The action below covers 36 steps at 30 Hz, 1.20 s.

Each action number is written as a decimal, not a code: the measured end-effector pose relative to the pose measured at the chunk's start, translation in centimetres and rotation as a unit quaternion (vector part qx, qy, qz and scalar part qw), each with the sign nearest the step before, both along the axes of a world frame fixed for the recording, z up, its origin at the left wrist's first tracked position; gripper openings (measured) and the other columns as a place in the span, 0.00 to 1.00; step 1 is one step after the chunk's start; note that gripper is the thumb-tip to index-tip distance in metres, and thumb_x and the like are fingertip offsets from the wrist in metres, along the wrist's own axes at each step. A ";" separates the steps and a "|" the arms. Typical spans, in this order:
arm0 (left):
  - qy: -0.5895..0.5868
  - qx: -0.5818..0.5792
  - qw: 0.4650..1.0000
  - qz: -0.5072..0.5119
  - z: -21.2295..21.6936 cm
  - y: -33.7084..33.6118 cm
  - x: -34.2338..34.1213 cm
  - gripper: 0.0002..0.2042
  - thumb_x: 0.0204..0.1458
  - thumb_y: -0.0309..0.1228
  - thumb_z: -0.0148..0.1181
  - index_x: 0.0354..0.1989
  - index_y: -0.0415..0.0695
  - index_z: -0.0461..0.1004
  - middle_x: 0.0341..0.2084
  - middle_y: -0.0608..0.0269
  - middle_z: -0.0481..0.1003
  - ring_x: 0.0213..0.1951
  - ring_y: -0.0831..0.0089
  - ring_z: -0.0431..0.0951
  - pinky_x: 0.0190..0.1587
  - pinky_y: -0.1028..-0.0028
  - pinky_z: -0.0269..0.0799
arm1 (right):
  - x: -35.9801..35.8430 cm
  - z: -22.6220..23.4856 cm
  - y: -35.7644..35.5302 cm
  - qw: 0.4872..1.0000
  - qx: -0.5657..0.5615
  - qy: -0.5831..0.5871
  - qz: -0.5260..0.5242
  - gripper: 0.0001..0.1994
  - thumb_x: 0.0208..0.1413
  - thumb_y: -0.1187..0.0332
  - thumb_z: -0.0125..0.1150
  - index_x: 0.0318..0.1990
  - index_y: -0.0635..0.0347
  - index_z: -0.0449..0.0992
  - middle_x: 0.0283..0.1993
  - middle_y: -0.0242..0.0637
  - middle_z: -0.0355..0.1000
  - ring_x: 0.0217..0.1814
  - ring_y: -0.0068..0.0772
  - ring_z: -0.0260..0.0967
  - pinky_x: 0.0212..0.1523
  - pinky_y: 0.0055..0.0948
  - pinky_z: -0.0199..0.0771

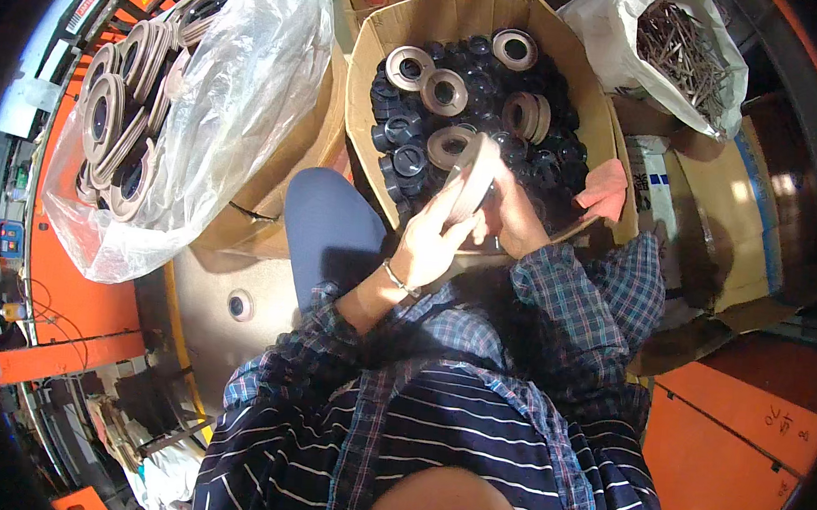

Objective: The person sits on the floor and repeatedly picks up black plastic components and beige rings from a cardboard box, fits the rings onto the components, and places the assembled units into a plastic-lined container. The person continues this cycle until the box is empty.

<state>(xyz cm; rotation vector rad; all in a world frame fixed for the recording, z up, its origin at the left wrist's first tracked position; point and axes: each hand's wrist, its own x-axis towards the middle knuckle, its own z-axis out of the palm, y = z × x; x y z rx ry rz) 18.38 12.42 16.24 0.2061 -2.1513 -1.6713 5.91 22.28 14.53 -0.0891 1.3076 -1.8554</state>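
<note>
Both hands on one tan ring (pixel 474 176), held on edge just over the near rim of the cardboard box (pixel 371 44). Left hand (pixel 431 240) closed on its lower edge, right hand (pixel 511 215) gripping from behind. Box holds black caps (pixel 482 88) plus more tan rings.

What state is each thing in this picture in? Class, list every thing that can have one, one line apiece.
Open-topped brown cardboard box: flaps up, full of black plastic caps and tan rings.
Tan flat ring: held on edge by both hands.
Left hand: gripping the ring.
Right hand: gripping the ring.
Clear plastic bag of tan rings: open, lying slumped.
Clear plastic bag of metal pins: open.
</note>
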 end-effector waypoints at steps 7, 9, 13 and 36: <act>-0.084 0.143 0.982 0.085 -0.4 -0.5 -0.9 0.26 0.59 0.28 0.61 0.66 0.39 0.63 0.47 0.58 0.76 0.46 0.78 0.77 0.47 0.75 0.76 | -0.4 1.1 0.6 0.977 0.130 0.169 0.005 0.25 0.61 0.46 0.58 0.41 0.64 0.73 0.28 0.39 0.74 0.28 0.31 0.78 0.25 0.28 0.76; -0.071 0.221 0.971 0.051 -0.5 -0.6 -1.2 0.23 0.61 0.30 0.59 0.63 0.38 0.65 0.47 0.62 0.75 0.41 0.78 0.76 0.44 0.76 0.76 | 0.0 1.4 0.5 0.876 0.215 0.430 -0.037 0.25 0.58 0.47 0.62 0.42 0.65 0.72 0.33 0.47 0.76 0.37 0.39 0.79 0.34 0.32 0.77; -0.037 0.219 0.974 0.049 -0.2 -1.0 -1.3 0.20 0.63 0.31 0.57 0.61 0.37 0.67 0.46 0.63 0.75 0.40 0.79 0.76 0.43 0.77 0.76 | 0.2 1.5 0.9 0.854 0.148 0.498 -0.038 0.22 0.53 0.54 0.68 0.43 0.64 0.72 0.36 0.51 0.76 0.40 0.47 0.78 0.40 0.38 0.76; -0.026 0.166 0.986 0.011 1.9 -2.3 0.6 0.24 0.61 0.29 0.57 0.65 0.37 0.63 0.50 0.59 0.75 0.52 0.75 0.74 0.56 0.72 0.70 | 0.1 0.4 0.5 0.846 0.091 0.524 0.034 0.31 0.48 0.63 0.74 0.58 0.66 0.68 0.49 0.43 0.76 0.50 0.35 0.76 0.50 0.31 0.75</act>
